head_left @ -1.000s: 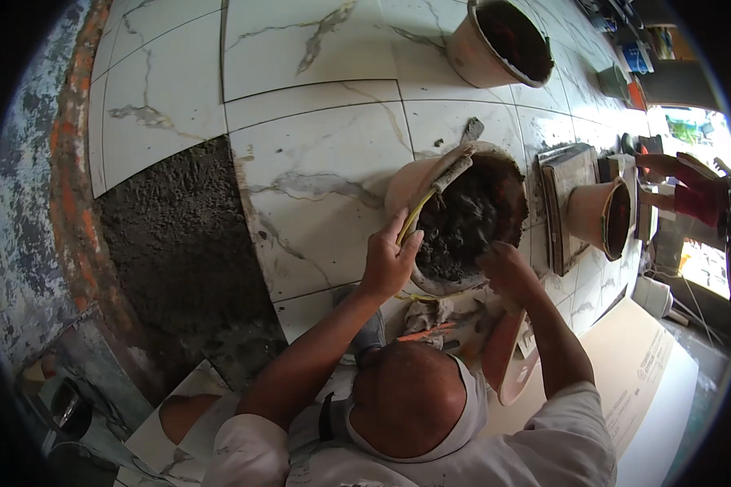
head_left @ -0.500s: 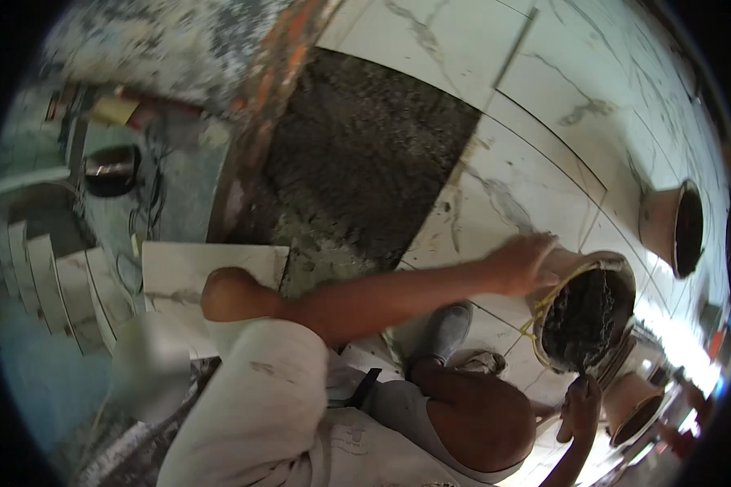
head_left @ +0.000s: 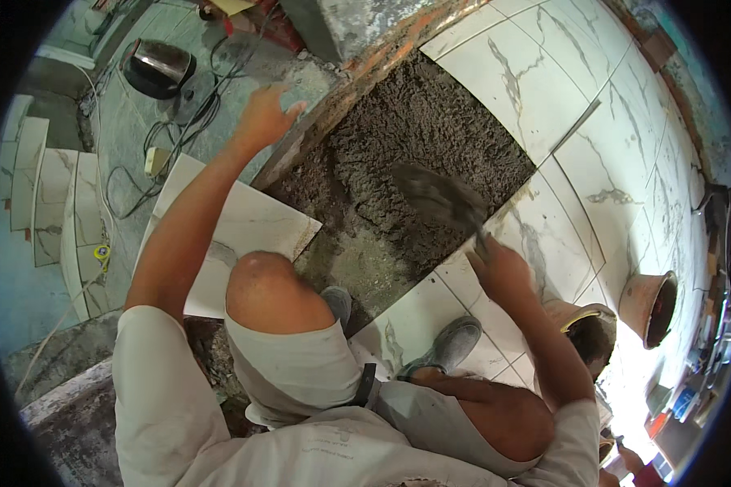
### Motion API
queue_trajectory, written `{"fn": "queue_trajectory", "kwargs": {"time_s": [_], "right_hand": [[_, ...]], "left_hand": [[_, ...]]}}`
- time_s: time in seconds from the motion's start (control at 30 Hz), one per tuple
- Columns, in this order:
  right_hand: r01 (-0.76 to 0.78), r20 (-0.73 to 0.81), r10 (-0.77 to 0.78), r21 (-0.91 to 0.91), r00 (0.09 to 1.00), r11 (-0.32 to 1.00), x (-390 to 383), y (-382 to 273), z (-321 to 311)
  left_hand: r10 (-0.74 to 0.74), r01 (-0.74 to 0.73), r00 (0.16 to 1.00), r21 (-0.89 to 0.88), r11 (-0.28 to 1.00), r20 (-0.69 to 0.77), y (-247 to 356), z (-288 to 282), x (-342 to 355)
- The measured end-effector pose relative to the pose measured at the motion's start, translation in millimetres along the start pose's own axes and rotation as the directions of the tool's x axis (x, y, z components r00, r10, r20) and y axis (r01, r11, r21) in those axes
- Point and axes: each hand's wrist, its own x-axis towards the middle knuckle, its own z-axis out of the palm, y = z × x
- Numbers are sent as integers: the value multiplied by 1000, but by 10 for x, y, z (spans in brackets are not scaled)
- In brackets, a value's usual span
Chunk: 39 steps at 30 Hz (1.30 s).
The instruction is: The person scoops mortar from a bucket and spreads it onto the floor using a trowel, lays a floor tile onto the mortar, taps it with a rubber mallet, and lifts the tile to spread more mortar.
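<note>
Right hand (head_left: 503, 272) grasps trowel (head_left: 439, 195) by handle, blade over dark mortar (head_left: 451, 118); left hand (head_left: 264, 119) free, thumb parted from fingers, near low ledge (head_left: 363, 83).

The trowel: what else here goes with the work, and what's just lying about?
Work:
- trowel, in the right hand
- wet-looking mortar below it
- probably the nearer bucket

Seemingly just lying about:
- dark cables
- shiny dark rounded thing

LEGIBLE TEXT: none | SHIRT (head_left: 280, 463): small grey print (head_left: 345, 439), too faint to read
</note>
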Motion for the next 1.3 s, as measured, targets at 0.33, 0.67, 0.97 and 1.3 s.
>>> {"fn": "queue_trajectory", "kwargs": {"time_s": [0.33,0.67,0.97,1.3], "right_hand": [[349,115,-342,-523,933,778,1218,457,1],[423,407,-191,-615,893,666,3091,-378,-59],[64,56,-48,-339,997,939,3705,-1,-482],[-323,651,-35,422,759,847,3145,-161,34]], "left_hand": [[-74,74,997,162,984,-7,-339,715,-224],[-80,82,997,104,991,-23,-323,670,-159],[-77,77,997,82,994,1,-311,639,-123],[-64,64,998,89,994,-12,-240,610,-80]]}}
